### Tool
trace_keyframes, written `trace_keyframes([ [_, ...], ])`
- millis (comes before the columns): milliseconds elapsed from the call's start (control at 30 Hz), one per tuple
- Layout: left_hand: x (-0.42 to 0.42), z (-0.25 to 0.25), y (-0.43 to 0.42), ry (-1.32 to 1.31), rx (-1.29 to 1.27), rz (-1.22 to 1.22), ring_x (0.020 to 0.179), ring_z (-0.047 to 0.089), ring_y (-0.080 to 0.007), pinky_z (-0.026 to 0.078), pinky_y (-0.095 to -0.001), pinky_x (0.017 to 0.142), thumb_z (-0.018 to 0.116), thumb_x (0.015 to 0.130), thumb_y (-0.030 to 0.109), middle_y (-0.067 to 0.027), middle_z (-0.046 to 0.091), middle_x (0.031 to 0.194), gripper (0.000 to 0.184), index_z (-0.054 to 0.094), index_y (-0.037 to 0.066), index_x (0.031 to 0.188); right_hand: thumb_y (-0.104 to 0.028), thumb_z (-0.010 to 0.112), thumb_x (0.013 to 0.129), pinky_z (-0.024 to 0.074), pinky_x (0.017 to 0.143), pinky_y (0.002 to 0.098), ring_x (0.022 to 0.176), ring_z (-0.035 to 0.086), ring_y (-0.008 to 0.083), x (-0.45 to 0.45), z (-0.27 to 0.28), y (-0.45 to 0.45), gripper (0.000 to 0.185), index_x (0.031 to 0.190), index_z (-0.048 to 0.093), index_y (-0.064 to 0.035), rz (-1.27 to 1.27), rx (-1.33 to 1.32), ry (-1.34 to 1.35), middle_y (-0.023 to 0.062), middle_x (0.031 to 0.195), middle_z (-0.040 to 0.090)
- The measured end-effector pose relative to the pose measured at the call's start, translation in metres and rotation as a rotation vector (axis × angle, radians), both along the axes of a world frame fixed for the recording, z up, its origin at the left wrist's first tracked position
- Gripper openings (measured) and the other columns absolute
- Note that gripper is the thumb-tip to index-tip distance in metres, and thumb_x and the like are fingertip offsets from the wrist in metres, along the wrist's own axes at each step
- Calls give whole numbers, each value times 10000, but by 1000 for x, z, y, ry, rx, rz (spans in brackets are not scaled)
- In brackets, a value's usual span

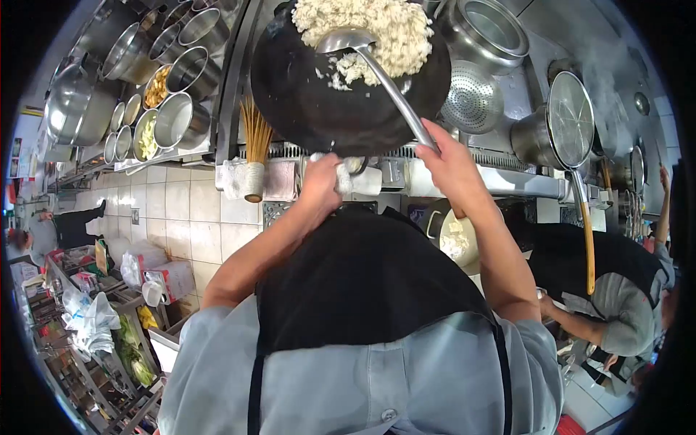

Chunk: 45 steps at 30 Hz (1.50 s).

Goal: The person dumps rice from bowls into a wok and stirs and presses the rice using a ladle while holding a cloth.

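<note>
My right hand (451, 161) is closed around the handle of a steel wok ladle (395, 94). The ladle's bowl rests against pale, crumbly food that looks like fried rice (391, 32), heaped at the far side of a big black wok (326, 109). At the wok's near edge, my left hand (320, 183) is closed on a white cloth (344, 178) where the wok's handle seems to be; its fingers partly hide the grip. A bamboo brush (256, 145) stands just left of that hand.
Steel pots (181, 119) and small ingredient containers crowd the left. On the right are a perforated strainer (473, 98), a lidless pot (493, 29) and a wire skimmer (571, 119) over another pot. A co-worker (616, 312) stands close by on the right; another person (43, 232) is far left.
</note>
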State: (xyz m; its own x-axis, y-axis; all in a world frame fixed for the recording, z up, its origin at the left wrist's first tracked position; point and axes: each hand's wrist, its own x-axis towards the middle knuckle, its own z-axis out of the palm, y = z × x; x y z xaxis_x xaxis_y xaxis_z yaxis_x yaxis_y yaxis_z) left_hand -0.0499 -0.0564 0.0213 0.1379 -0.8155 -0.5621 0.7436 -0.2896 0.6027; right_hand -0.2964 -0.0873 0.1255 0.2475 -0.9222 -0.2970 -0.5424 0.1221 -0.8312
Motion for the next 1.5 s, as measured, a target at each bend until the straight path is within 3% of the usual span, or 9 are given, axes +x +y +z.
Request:
trace_keyframes([
  [200, 15, 90, -69, -55, 203, -53, 679, 656, -255, 533, -421, 562, 497, 1003, 131, -106, 668, 826, 130, 591, 44, 982, -211, 614, 1024, 382, 391, 223, 467, 466, 61, -40, 84, 32, 529, 1517, 470, -85, -81, 486, -327, 13, 764, 569],
  [333, 30, -25, -67, -61, -115, -161, 806, 674, -255, 572, -414, 654, 473, 1033, 175, -105, 675, 942, 172, 592, 51, 1043, -208, 624, 1015, 381, 388, 227, 458, 467, 70, -36, 25, -8, 515, 1493, 487, -74, 1, 273, -195, 9, 763, 572],
  [433, 14, -14, 5, -357, -110, -274, 911, 677, -246, 579, -408, 723, 470, 1036, 174, -121, 686, 1031, 208, 612, 45, 1116, -196, 633, 1005, 379, 378, 235, 452, 473, 73, -4, 39, -7, 517, 1485, 489, -67, -45, 161, -150, 19, 754, 577],
  [600, 26, 43, -64, -88, 51, -58, 827, 668, -236, 561, -401, 627, 506, 1031, 193, -107, 686, 956, 152, 604, 95, 1091, -206, 587, 1030, 344, 343, 236, 456, 478, 74, -35, 52, 32, 452, 1461, 503, -98, -139, 400, -784, 38, 790, 601],
  [733, 35, 0, -116, -64, 4, -85, 808, 676, -243, 547, -405, 604, 500, 1030, 227, -94, 690, 951, 183, 585, 88, 1113, -402, 527, 1065, 346, 375, 214, 487, 462, 76, -17, 14, 15, 428, 1376, 537, -109, -212, 711, -1198, 23, 823, 615],
  [1000, 40, 12, -82, -305, 127, -458, 922, 674, -224, 529, -410, 735, 559, 1009, 577, -63, 713, 1037, 439, 624, 171, 1165, -547, 438, 1072, 596, 614, 383, 811, 675, 200, -12, -74, 19, 491, 1257, 534, -103, -341, 750, -947, 104, 1023, 695],
  [1200, 83, 46, 42, 319, 41, -489, 1089, 679, -417, 579, -516, 921, 479, 1051, 453, -304, 639, 1279, 570, 516, -5, 1388, -543, 440, 1072, 592, 627, 355, 743, 673, 193, -44, -138, 87, 551, 1339, 535, -70, -517, 841, -923, 80, 969, 702],
  [1367, 135, 39, 92, 196, -100, -478, 1020, 695, -394, 590, -478, 868, 431, 1080, 424, -281, 665, 1226, 547, 489, -17, 1398, -382, 635, 992, 560, 663, 336, 792, 696, 191, 4, -157, 134, 438, 1222, 625, -9, -120, 335, -171, 104, 992, 721],
  [1500, 144, 72, 113, 35, -53, -352, 1078, 676, -320, 533, -492, 971, 508, 1063, 441, -158, 689, 1149, 478, 585, 5, 1241, -299, 699, 969, 532, 921, 340, 1050, 672, 225, 98, -84, 112, 474, 1318, 598, 6, 179, 69, -153, 147, 1158, 690],
])
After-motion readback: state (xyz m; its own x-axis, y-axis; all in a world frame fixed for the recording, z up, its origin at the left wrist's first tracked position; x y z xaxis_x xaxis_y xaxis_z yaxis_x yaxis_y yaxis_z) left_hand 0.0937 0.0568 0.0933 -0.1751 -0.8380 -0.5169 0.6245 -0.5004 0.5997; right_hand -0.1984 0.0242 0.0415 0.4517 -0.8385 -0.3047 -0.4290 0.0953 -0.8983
